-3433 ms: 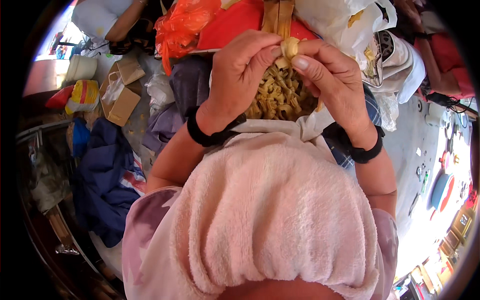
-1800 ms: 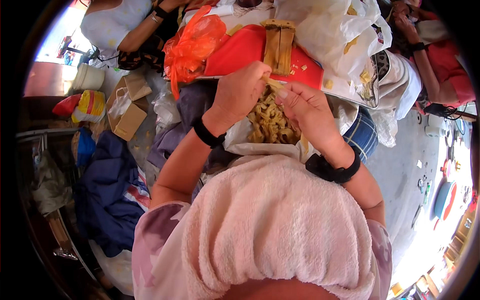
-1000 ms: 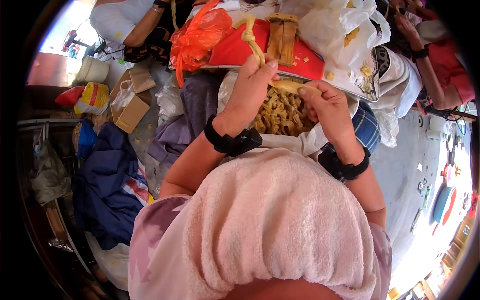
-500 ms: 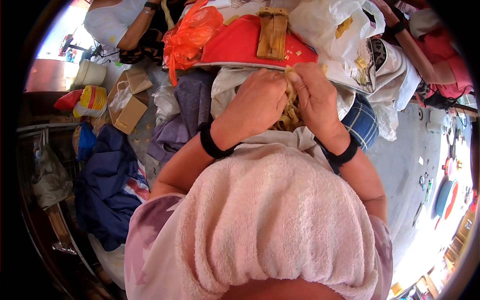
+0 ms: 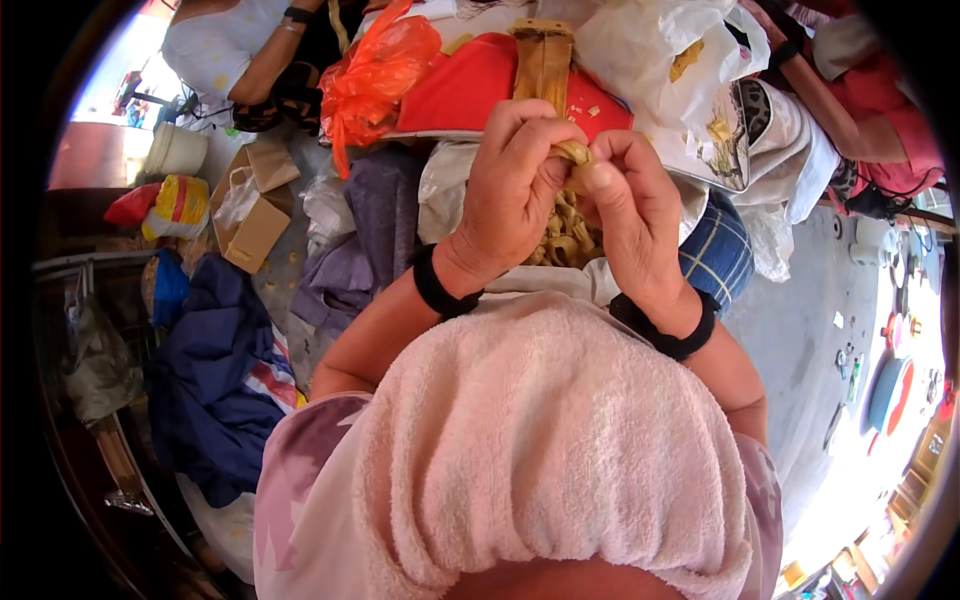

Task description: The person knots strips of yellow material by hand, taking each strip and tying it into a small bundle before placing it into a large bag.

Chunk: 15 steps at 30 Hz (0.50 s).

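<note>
Between my two hands, over my lap, is a limp, yellowish-brown strip (image 5: 573, 152), folded over at the fingertips. My left hand (image 5: 510, 195) pinches it from one side, and my right hand (image 5: 640, 215) has thumb and fingers closed on the other side. Below them lies a heap of similar curled yellowish strips (image 5: 570, 238), partly covered by my hands, with pale cloth around it. Just beyond my fingers a worn wooden block (image 5: 543, 75) rests on a red surface (image 5: 465, 85). A pink towel (image 5: 550, 430) covers my chest.
An orange-red plastic bag (image 5: 375, 85) and a white plastic bag (image 5: 640, 60) flank the wooden block. Co-workers' arms (image 5: 268, 65) show at both far corners. On the left floor stands an open cardboard box (image 5: 262, 230) near dark blue cloth (image 5: 215, 380). Plaid cloth (image 5: 718, 250) lies right.
My left hand has turned and lifted, its fingers now pointing up. The folded strip shows between the fingertips, and more of the heap below is visible.
</note>
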Each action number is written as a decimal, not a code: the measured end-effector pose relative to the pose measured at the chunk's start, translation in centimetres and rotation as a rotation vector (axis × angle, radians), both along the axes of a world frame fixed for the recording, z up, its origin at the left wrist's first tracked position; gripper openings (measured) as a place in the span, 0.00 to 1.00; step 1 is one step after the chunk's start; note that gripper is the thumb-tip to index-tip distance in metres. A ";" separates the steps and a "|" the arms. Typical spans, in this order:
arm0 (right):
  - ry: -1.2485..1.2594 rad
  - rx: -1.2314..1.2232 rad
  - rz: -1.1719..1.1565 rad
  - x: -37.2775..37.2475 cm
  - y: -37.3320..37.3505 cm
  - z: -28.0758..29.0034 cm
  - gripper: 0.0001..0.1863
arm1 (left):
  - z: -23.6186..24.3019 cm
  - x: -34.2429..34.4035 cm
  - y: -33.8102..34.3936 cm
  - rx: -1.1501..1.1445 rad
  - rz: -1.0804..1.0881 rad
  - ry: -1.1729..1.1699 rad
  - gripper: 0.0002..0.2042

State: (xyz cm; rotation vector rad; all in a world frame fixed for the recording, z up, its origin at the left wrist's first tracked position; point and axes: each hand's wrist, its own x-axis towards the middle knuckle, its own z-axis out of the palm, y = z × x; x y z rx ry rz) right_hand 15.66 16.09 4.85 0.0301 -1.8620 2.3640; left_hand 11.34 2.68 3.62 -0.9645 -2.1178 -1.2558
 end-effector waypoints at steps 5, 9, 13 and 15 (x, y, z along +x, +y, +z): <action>0.181 0.232 0.086 -0.4 1.0 -0.9 0.10 | 0.7 0.5 -0.7 0.377 -0.359 -0.922 0.10; 0.169 0.283 0.139 -0.4 1.4 -0.1 0.09 | 0.5 0.1 -2.0 0.473 -0.538 -1.003 0.11; -0.005 0.206 0.255 -0.4 2.0 -1.2 0.10 | -0.8 0.2 -2.3 0.138 -0.386 -0.549 0.13; 0.228 0.277 0.311 -0.7 1.8 -2.6 0.11 | -1.8 -0.3 -1.7 0.099 -0.208 -0.239 0.12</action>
